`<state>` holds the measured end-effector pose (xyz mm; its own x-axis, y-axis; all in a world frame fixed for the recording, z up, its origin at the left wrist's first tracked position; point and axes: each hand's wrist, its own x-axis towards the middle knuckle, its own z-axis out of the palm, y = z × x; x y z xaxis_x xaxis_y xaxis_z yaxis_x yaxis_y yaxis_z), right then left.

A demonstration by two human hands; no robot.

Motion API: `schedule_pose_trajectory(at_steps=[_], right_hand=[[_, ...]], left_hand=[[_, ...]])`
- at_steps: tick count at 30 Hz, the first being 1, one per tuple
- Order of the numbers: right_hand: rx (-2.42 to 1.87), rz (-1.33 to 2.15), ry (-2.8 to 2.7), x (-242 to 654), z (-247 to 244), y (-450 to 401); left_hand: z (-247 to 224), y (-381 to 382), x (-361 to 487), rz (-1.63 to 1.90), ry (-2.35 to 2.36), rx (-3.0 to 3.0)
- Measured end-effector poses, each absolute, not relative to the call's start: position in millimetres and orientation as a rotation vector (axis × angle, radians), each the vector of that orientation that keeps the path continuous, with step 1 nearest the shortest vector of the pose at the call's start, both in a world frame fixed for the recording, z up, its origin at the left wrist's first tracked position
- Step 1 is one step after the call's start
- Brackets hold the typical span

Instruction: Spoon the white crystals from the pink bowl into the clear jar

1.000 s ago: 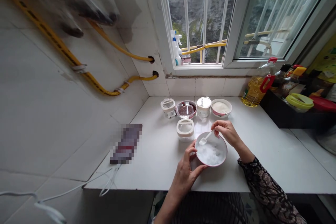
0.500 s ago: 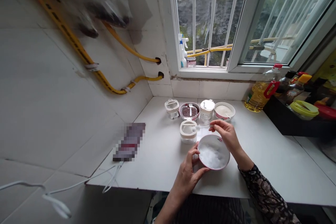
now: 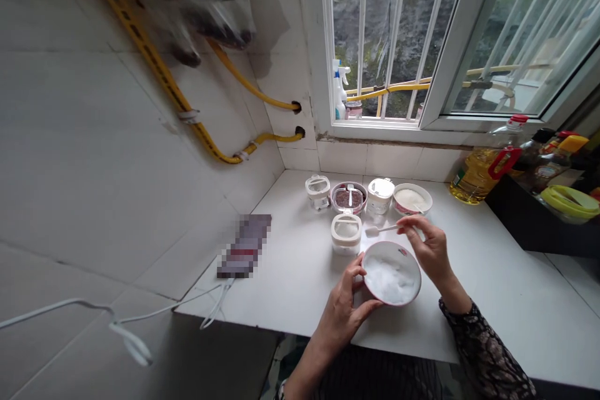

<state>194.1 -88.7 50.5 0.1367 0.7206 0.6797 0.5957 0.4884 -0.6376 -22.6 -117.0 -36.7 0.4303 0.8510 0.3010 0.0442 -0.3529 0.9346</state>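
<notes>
My left hand [image 3: 345, 305] grips the rim and side of a bowl [image 3: 392, 273] holding white powder, tilted toward me. Between the fingertips of my right hand [image 3: 427, 245] is a small white spoon [image 3: 380, 230], held level above the counter just behind the bowl. A lidded clear jar [image 3: 346, 235] stands left of the spoon. Behind it are another lidded jar [image 3: 318, 192], a bowl of dark red contents [image 3: 348, 198] with a clear lid and small spoon on top, a third jar [image 3: 380, 196] and a bowl of white grains [image 3: 412, 200].
A pixelated dark flat object [image 3: 244, 246] with a white cable lies at the counter's [image 3: 285, 262] left. An oil bottle [image 3: 473, 172] and a black box [image 3: 520, 212] of bottles stand at the back right. Yellow pipes [image 3: 173, 87] and plastic bags hang on the left wall.
The view has shifted, so everything sits further right. The white spoon in my right hand now shows clearly, a little apart from the front jar.
</notes>
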Motion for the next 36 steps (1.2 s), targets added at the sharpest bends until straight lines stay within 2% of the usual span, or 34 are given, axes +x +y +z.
schedule_pose_trajectory(at_steps=[3, 11, 14, 18, 28, 36], right_hand=[[-1.260, 0.180, -1.527, 210, 50, -89], [-1.194, -0.032, -1.916, 207, 48, -87], [-1.187, 0.045, -1.973, 199, 41, -85], [-1.247, 0.154, -1.903, 197, 36, -84], [-1.206, 0.132, -1.959, 195, 33, -83], [-1.349, 0.351, -1.642, 198, 39, -83]], left_hand=[[-35, -117, -23, 1.042, 0.796, 1.714], [-38, -117, -24, 1.043, 0.796, 1.726], [-38, -117, -24, 1.036, 0.796, 1.739], [-38, -117, -24, 1.028, 0.816, 1.753], [-35, -118, -24, 1.053, 0.801, 1.734], [-34, -118, -24, 1.038, 0.822, 1.743]])
